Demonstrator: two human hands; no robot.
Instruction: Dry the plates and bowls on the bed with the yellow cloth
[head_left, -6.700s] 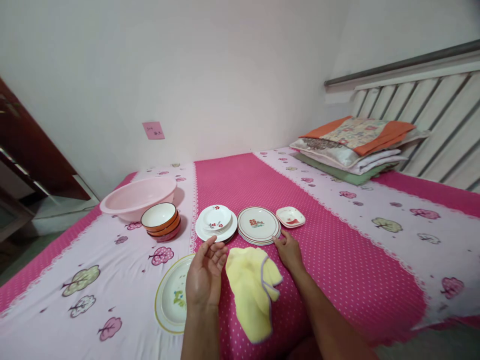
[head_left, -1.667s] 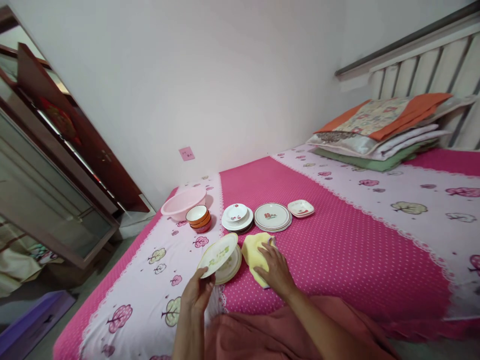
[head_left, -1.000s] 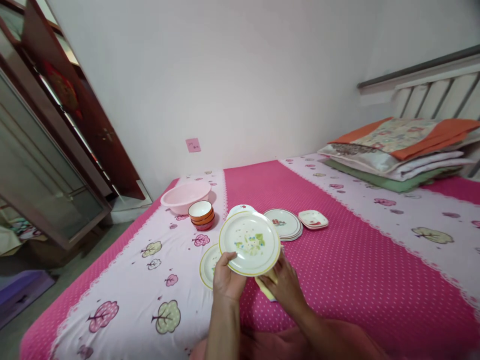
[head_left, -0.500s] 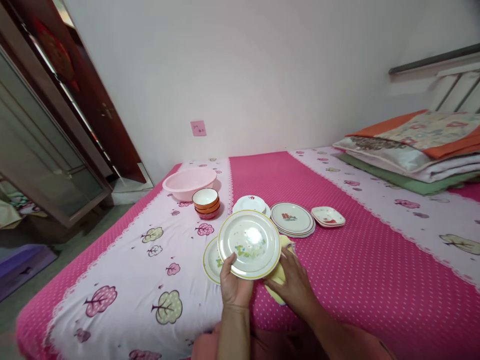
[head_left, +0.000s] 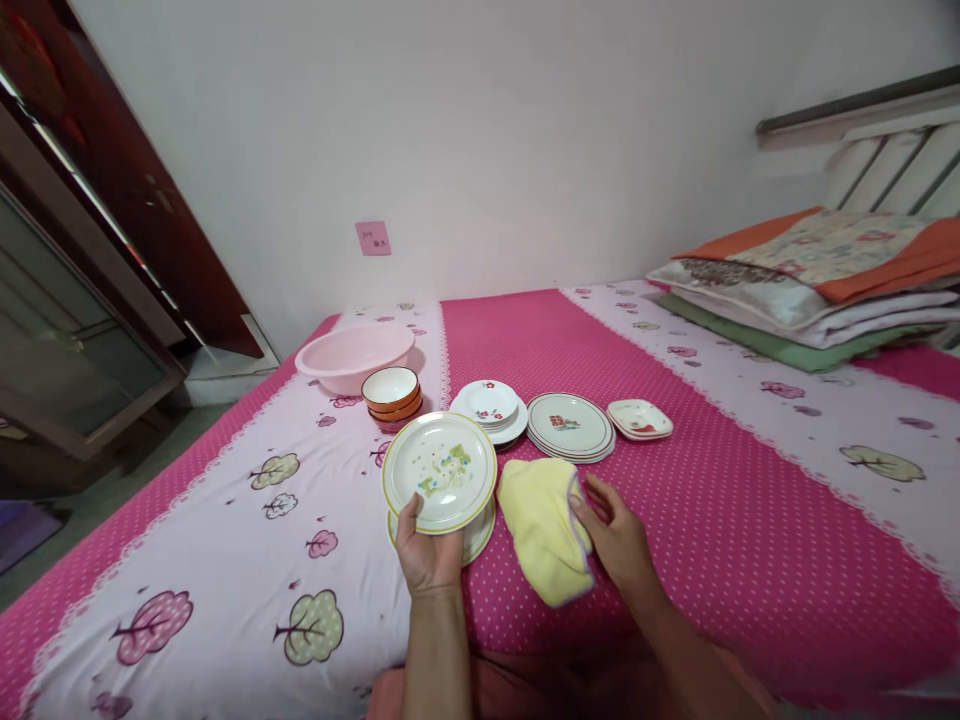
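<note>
A white plate (head_left: pixel 431 485) with a yellow-green rim and a leafy print is gripped at its near edge by my left hand (head_left: pixel 429 550), thumb on top. It is held tilted above another plate (head_left: pixel 480 540) of the same kind, which lies on the bed and is mostly covered. To the right, my right hand (head_left: pixel 615 535) pinches the edge of a yellow cloth (head_left: pixel 544 530) with a purple border, which hangs spread out beside the plate without touching it.
Behind stand stacked orange bowls (head_left: pixel 391 392), small flowered plates (head_left: pixel 491 402), larger plates (head_left: pixel 570 425) and squarish dishes (head_left: pixel 640 418). A pink basin (head_left: pixel 352 355) sits back left on the bedspread (head_left: pixel 510 340). Folded bedding (head_left: pixel 810 290) is piled at the right.
The held plate has moved left and lower, off the flowered plates. My right hand has drawn the cloth out from behind the plate to the right. The camera view has shifted slightly.
</note>
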